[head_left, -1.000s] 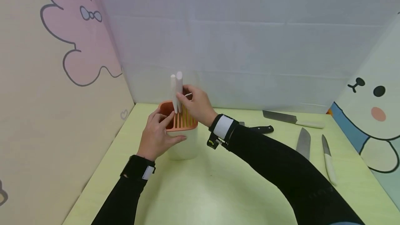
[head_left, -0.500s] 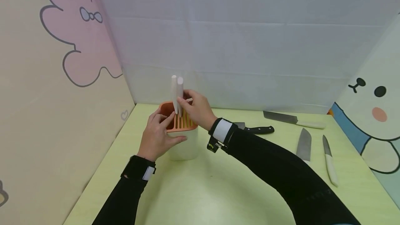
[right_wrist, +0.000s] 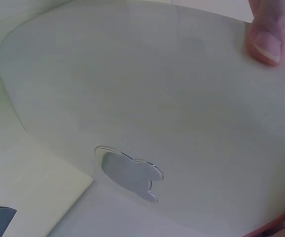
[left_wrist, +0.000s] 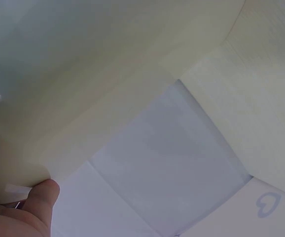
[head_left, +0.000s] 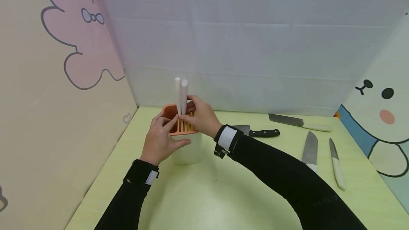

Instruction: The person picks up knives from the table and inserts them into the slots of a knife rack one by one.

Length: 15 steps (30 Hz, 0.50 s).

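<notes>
A cream knife holder [head_left: 186,152] with an orange slotted top stands on the table in the head view. My left hand [head_left: 161,136] grips its left side, fingers over the rim and thumb across the front; that thumb [right_wrist: 267,44] presses on the holder's wall in the right wrist view. Two knives with white handles stand upright in the slots, blades hidden inside. My right hand [head_left: 202,116] pinches the right-hand knife [head_left: 184,95] low on its handle, close over the slots. The left-hand knife [head_left: 178,93] stands right beside it.
A black-handled knife [head_left: 264,133] lies right of the holder, partly behind my right wrist. Farther right lie a wide white-handled knife [head_left: 287,119], another broad blade [head_left: 310,148] partly under my sleeve, and a small knife [head_left: 336,169]. Walls border the table's back and sides.
My right hand has moved down toward the orange top, and the right-hand knife's handle sits slightly lower. My left hand has stayed on the holder.
</notes>
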Available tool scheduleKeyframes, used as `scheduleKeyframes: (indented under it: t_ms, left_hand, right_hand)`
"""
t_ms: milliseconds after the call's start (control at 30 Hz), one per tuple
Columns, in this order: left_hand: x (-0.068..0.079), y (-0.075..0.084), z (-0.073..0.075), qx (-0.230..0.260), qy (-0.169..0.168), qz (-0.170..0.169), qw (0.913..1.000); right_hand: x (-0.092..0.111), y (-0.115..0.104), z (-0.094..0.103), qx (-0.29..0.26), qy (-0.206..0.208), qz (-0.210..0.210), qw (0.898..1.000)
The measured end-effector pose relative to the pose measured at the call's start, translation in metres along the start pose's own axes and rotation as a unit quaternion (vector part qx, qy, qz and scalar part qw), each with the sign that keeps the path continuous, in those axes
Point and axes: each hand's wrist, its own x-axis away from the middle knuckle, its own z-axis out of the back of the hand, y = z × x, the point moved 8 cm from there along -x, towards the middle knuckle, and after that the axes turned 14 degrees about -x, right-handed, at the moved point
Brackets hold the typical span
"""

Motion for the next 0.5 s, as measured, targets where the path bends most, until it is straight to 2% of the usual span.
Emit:
scheduleKeyframes:
  t_ms: [500]
  left_hand:
    - [0.0012, -0.0003, 0.0022, 0.005, 0.011, -0.004, 0.9999]
  right_hand:
    - [0.0054, -0.0008, -0.0021, 0.008, 0.007, 0.031, 0.999]
